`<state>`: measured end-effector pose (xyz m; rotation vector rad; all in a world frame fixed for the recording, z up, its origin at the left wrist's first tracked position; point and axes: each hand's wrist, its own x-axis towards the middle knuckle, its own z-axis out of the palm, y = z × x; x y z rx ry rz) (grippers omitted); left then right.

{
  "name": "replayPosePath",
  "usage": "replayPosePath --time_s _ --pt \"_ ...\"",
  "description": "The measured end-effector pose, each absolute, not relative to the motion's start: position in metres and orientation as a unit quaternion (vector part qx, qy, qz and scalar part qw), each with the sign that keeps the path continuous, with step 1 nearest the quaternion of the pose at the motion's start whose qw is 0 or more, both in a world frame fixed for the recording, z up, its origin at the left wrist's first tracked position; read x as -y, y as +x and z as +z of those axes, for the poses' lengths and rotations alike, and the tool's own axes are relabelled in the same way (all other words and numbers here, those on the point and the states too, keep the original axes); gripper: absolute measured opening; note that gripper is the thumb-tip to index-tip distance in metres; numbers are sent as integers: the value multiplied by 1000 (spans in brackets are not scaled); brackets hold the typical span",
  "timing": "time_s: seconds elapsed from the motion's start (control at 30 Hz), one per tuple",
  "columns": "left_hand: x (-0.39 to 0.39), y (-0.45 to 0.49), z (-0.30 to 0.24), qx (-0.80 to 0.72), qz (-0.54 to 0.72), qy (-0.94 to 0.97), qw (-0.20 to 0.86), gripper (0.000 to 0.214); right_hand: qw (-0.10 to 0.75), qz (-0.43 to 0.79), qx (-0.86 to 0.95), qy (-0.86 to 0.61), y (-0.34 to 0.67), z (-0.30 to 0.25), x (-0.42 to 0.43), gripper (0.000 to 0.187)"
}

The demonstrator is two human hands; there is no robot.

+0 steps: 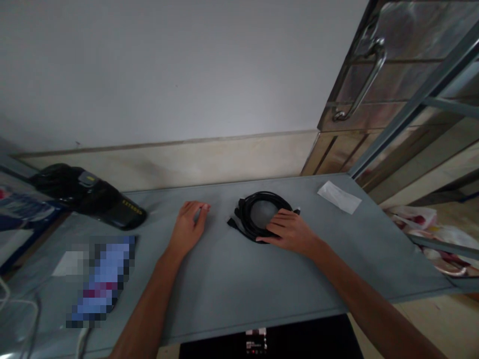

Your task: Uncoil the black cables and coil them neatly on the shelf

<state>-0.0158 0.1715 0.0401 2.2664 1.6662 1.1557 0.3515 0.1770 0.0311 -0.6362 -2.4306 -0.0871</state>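
Note:
A coiled black cable (pixel 247 219) lies on the grey table, with its plug ends sticking out at the left and right of the ring. My right hand (pixel 286 229) is closed over the right side of the coil, fingers curled onto the loops. Its palm side and part of the cable under it are hidden. To the left of the coil, apart from it, my left hand (pixel 190 222) rests at the table surface. Its fingers are curled and the thumb tip meets the index finger, with nothing visible held between them.
A black handheld device (pixel 97 197) with yellow lettering lies at the left rear. Nearer stands a blurred blue item (pixel 107 279), beside pale cords (pixel 35 319). A white paper slip (pixel 339 197) lies at the right rear. A wall backs the table (pixel 239 294); metal shelf posts rise on the right.

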Motion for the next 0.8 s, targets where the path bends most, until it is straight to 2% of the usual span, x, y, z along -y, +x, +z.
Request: replayPosePath --time_s 0.2,0.53,0.8 --pt "-172 -16 40 -547 377 745 56 28 294 -25 922 -251 349 29 -174 60" --pt "-172 -17 39 -547 390 738 58 29 316 -32 893 -320 366 20 -197 55" --pt "-172 -19 37 -543 407 731 63 31 347 -88 853 -380 368 13 -202 54"
